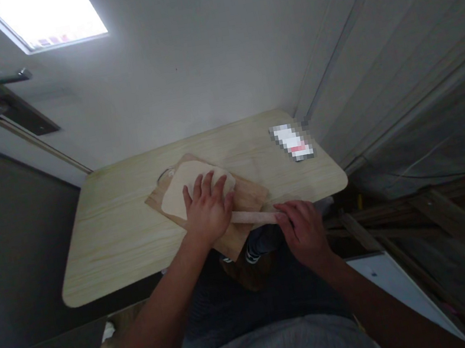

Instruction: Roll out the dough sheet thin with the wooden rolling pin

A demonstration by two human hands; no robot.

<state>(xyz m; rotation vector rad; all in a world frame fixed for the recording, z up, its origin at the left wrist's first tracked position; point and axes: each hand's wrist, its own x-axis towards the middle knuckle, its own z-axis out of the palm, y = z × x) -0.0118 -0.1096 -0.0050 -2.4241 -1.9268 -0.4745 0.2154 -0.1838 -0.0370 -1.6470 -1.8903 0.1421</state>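
Observation:
A pale sheet of rolled-out dough (173, 193) lies on a wooden cutting board (250, 193) with a wire loop at its far left corner. My left hand (208, 208) rests on the dough, its fingers spread apart. From beside its thumb a light wooden rolling pin (255, 216) reaches right, across the board's near edge. My right hand (305, 230) is closed around the pin's right end. The pin's left end is hidden by my left hand.
The board sits on a light wood-grain table (108, 232) with rounded corners. A blurred-out phone-like object (292, 142) lies at the table's right. Behind stands a white door (190, 85) with a metal handle (4, 78). Wooden planks (461, 223) are at the right.

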